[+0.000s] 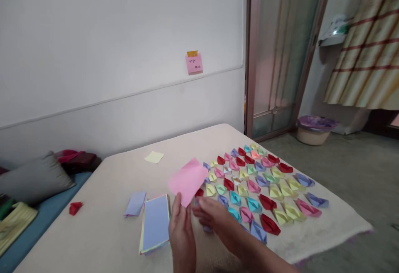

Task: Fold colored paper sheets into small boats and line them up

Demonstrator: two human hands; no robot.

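My left hand (182, 229) is closed on the lower corner of a pink sheet of paper (188, 179), which is held tilted above the table. Just right of the sheet's lower edge, my right hand (213, 215) has its fingers loosely bent with nothing visible in them. Beside my left hand lies a stack of coloured paper (156, 222) with a blue-violet sheet on top. Rows of small folded paper boats (254, 205) in red, yellow, blue, pink and green spread to the right, some partly hidden behind my right hand.
A folded blue-violet paper (135, 203) lies left of the stack, and a pale yellow sheet (154, 157) farther back. One red folded piece (75, 208) sits near the cloth-covered table's (106, 231) left edge. A pink note (194, 63) is taped to the wall. A basin (314, 131) stands on the floor.
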